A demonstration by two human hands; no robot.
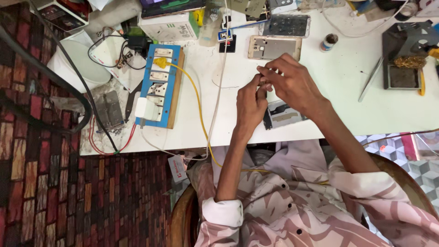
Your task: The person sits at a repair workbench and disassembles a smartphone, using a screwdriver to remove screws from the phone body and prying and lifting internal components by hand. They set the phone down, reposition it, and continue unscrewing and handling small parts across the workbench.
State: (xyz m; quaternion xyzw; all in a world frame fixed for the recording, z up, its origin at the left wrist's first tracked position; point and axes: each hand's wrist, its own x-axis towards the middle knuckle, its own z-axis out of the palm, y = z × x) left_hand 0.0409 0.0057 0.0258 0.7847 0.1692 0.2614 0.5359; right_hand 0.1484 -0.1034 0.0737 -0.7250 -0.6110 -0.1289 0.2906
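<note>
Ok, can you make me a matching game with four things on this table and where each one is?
Things:
1. yellow cable
2. tweezers
3. blue switchboard
4. opened phone

Places:
A. at the table's near edge, partly under the two hands
B. left part of the table, on a wooden board
C. runs from the switchboard down over the table's near edge
D. right of the hands, beside a dark metal stand

Pairs: 1-C, 2-D, 3-B, 4-A
</note>
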